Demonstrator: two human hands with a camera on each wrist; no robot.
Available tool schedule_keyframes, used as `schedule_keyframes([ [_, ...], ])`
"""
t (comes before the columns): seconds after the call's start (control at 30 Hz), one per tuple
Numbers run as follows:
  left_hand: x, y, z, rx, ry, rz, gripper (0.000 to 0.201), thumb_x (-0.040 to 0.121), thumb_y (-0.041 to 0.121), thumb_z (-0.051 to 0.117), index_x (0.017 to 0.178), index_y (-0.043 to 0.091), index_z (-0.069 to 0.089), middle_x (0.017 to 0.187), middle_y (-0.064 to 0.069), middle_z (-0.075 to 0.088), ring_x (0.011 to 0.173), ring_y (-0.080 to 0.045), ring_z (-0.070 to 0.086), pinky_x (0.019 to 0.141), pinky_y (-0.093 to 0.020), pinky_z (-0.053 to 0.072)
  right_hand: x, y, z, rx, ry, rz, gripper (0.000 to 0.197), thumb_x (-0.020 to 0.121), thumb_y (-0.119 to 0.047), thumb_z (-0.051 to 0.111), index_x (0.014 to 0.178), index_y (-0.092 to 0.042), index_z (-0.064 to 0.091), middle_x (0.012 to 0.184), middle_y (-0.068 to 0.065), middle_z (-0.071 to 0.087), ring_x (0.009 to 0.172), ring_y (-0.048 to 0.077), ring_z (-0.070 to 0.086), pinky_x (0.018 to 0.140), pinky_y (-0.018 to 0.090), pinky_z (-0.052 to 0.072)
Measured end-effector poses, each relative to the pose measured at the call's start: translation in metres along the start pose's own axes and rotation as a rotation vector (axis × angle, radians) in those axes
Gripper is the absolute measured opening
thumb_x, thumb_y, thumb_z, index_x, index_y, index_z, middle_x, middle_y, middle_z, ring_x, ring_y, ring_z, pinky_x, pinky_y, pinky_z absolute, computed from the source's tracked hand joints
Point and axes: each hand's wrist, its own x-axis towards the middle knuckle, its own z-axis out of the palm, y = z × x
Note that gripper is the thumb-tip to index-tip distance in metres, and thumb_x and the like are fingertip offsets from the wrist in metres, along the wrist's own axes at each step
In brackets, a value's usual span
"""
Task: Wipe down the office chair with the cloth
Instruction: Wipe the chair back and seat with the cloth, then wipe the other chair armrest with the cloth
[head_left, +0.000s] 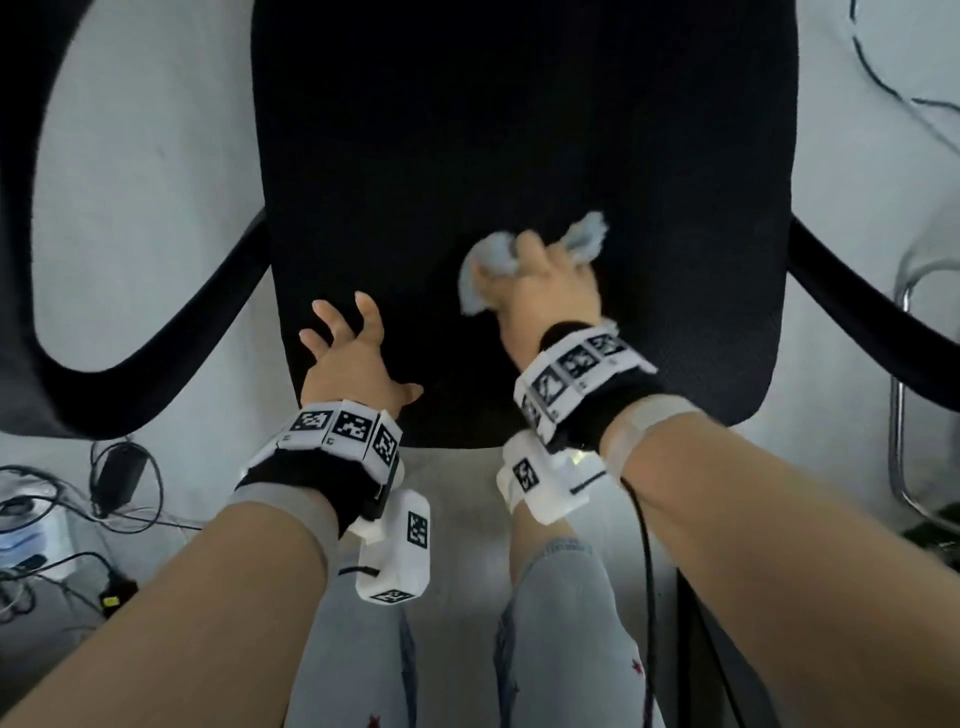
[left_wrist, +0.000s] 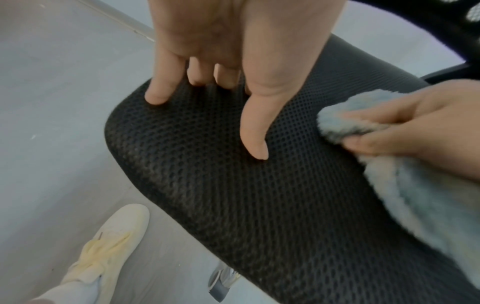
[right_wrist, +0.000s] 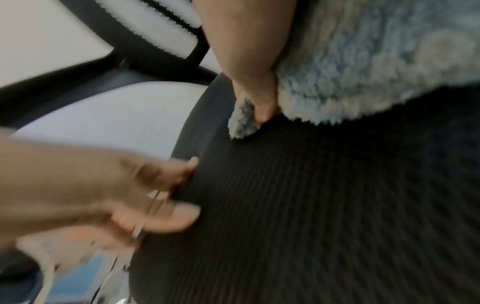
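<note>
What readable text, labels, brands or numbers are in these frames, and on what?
None can be read.
Left wristband: black-and-white square marker codes only, no letters.
Right wristband: the same marker codes, no letters.
Trouser knee: a faint line of print, too small and blurred to read.
Seat, cloth, shoe: no text visible.

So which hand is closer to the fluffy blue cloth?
Right. The right hand grips the cloth on the chair seat; the left hand presses the seat's near left corner, apart from it.
</note>
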Motion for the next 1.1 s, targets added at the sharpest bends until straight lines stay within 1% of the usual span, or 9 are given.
schedule_keyframes([
  [0.1,-0.008,-0.010,-0.015,-0.052,-0.074,0.027,0.096,0.081,0.032,0.065,0.147,0.027,-0.004,0.155,-0.012,-0.020,0.143,-0.039,-0.004,0.112,-0.047,0.026,-0.020,-0.016,0.006,0.053,-0.250,-0.190,0.045,0.089,-0.028,0.053,0.133,-0.034,0.043,0.129,0.007,0.039,0.117,0.031,0.040,0.094,0.045,0.036],
  [0.2,-0.024,-0.019,-0.034,-0.163,-0.137,0.056,0.077,0.085,0.029,0.062,0.146,0.030,0.016,0.158,-0.004,-0.009,0.145,-0.031,0.009,0.114,-0.037,0.023,-0.031,-0.014,-0.015,0.368,-0.420,-0.068,0.035,0.091,-0.030,0.052,0.126,-0.030,0.054,0.106,0.005,0.037,0.111,0.030,0.044,0.098,0.040,0.037],
  [0.4,-0.070,-0.030,-0.077,-0.588,-0.016,0.199,0.044,0.089,0.020,0.056,0.133,0.017,0.048,0.136,-0.006,0.053,0.125,-0.020,0.049,0.107,-0.030,0.035,-0.039,-0.039,-0.069,0.738,-0.099,0.054,0.031,0.087,-0.018,0.060,0.119,-0.017,0.061,0.081,-0.009,0.031,0.092,0.014,0.041,0.076,0.013,0.030],
  [0.5,-0.093,-0.043,-0.115,-0.863,0.056,0.273,0.032,0.090,0.014,0.055,0.122,0.010,0.058,0.114,-0.008,0.065,0.107,-0.018,0.061,0.100,-0.032,0.045,-0.029,-0.073,-0.100,0.710,-0.088,-0.013,0.036,0.089,-0.018,0.058,0.125,-0.021,0.055,0.095,-0.001,0.035,0.100,0.019,0.043,0.091,0.019,0.034],
  [0.67,-0.128,-0.096,-0.180,-1.319,0.375,0.373,0.020,0.093,0.011,0.049,0.091,0.025,0.063,0.077,0.006,0.066,0.064,0.001,0.064,0.065,-0.016,0.052,-0.014,-0.147,-0.136,0.713,-0.020,-0.164,0.038,0.090,-0.018,0.055,0.128,-0.021,0.053,0.099,0.002,0.034,0.098,0.013,0.038,0.086,0.012,0.028],
  [0.8,-0.119,-0.159,-0.188,-1.503,0.608,0.194,0.023,0.092,0.008,0.049,0.091,0.027,0.061,0.084,0.006,0.064,0.074,-0.004,0.059,0.066,-0.018,0.048,0.007,-0.203,-0.153,0.594,0.087,-0.260,0.042,0.091,-0.024,0.054,0.132,-0.025,0.048,0.108,0.006,0.036,0.100,0.015,0.037,0.093,0.009,0.032],
  [0.87,-0.104,-0.180,-0.170,-1.456,0.479,0.096,0.022,0.093,0.010,0.047,0.109,0.017,0.060,0.103,-0.002,0.064,0.087,-0.008,0.056,0.071,-0.019,0.043,0.026,-0.221,-0.154,0.546,0.174,-0.268,0.042,0.090,-0.026,0.054,0.132,-0.027,0.047,0.116,0.013,0.039,0.108,0.024,0.043,0.100,0.033,0.039],
  [0.97,-0.089,-0.188,-0.134,-1.318,0.132,0.116,0.034,0.094,0.010,0.046,0.128,0.010,0.052,0.123,-0.005,0.059,0.099,-0.004,0.055,0.074,-0.012,0.044,0.055,-0.233,-0.144,0.354,0.201,-0.196,0.042,0.092,-0.031,0.051,0.133,-0.028,0.046,0.120,0.017,0.039,0.109,0.031,0.044,0.097,0.045,0.042],
  [1.1,-0.073,-0.183,-0.104,-1.263,-0.071,0.262,0.039,0.090,-0.009,0.044,0.127,0.001,0.049,0.111,-0.004,0.056,0.063,0.016,0.059,0.066,-0.001,0.045,0.024,-0.233,-0.113,0.112,0.172,-0.332,0.040,0.088,-0.026,0.050,0.128,-0.028,0.052,0.116,0.021,0.046,0.097,0.039,0.050,0.082,0.047,0.048],
])
